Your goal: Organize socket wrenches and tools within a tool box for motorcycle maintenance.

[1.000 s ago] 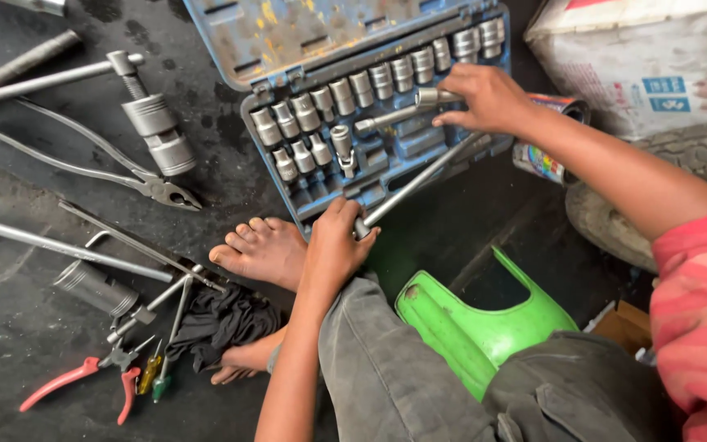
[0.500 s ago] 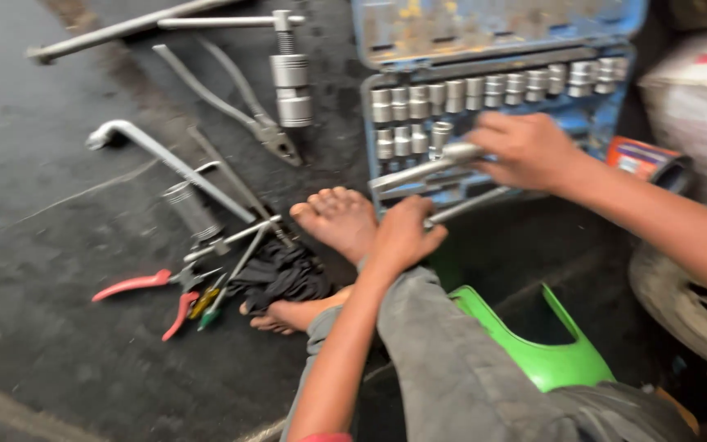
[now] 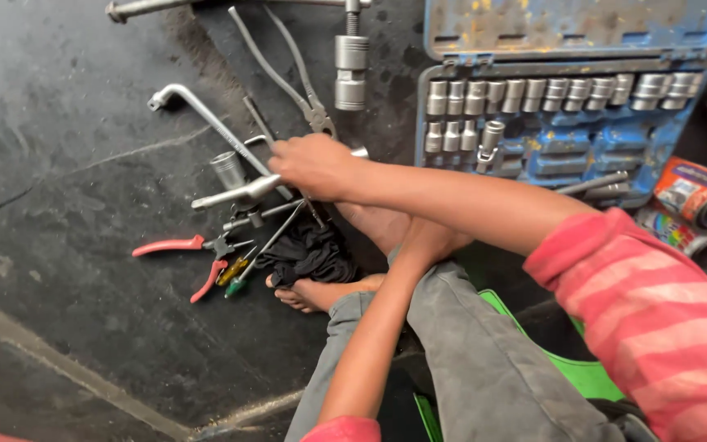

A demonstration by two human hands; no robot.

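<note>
Right hand [image 3: 314, 166] grips a chrome ratchet handle [image 3: 239, 193]; red-labelled cans [image 3: 697, 192] lie beside the blue socket case [image 3: 566, 143].

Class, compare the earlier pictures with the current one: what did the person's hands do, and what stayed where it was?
The right hand left the open blue socket case and crossed leftward to the loose tools, where it now grips a long chrome ratchet handle. The left hand stays resting on the bare foot. The red-handled pliers, the bent chrome wrench and the black cloth lie as before.
</note>
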